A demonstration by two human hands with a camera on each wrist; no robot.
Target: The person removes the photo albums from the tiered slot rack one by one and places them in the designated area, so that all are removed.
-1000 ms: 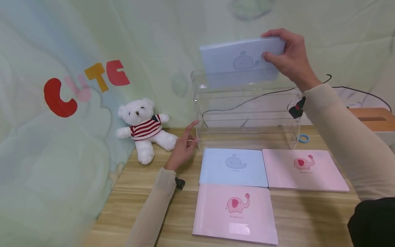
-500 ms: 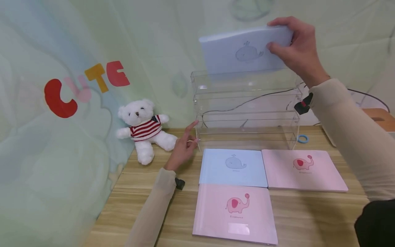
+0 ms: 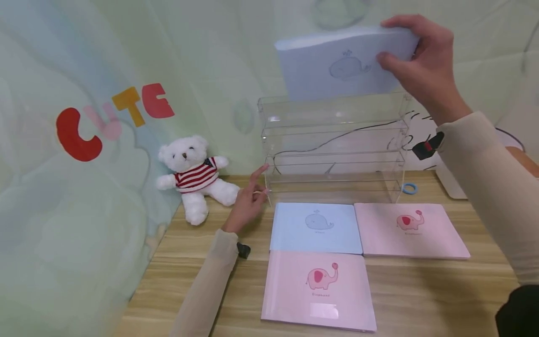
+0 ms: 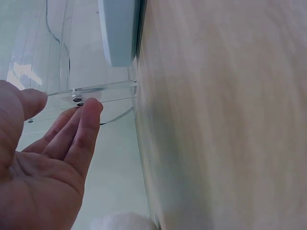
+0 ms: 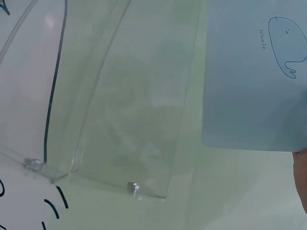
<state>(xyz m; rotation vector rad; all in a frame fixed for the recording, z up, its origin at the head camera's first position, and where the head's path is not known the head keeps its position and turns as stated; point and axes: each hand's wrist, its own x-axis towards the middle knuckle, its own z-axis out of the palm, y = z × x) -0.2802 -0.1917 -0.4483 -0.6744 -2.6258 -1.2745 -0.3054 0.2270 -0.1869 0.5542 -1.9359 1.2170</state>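
Note:
My right hand (image 3: 431, 70) grips the right end of a pale blue whale book (image 3: 311, 70), thumb on the front cover and fingers over the top edge. The book is held roughly upright above the clear acrylic display rack (image 3: 332, 177); the right wrist view shows the whale cover (image 5: 244, 96) beside the rack's top tier. Fingers of my left hand (image 3: 246, 206) touch the rack's left side panel. In the left wrist view they are extended against that panel (image 4: 115, 87), thumb apart. Before the rack lie another blue whale book (image 3: 290, 229) and two pink elephant books (image 3: 383, 234), (image 3: 286, 290).
A white teddy bear (image 3: 195, 178) in a striped shirt sits left of the rack, against the curtain (image 3: 227, 61). On the right are a blue ring (image 3: 410, 188) and a white box with a brown top (image 3: 452, 180), partly behind my right arm. A thin cable runs behind the rack.
My right hand has lifted the whale book up and to the right, out of the rack's top tier. The left hand stays at the rack's side.

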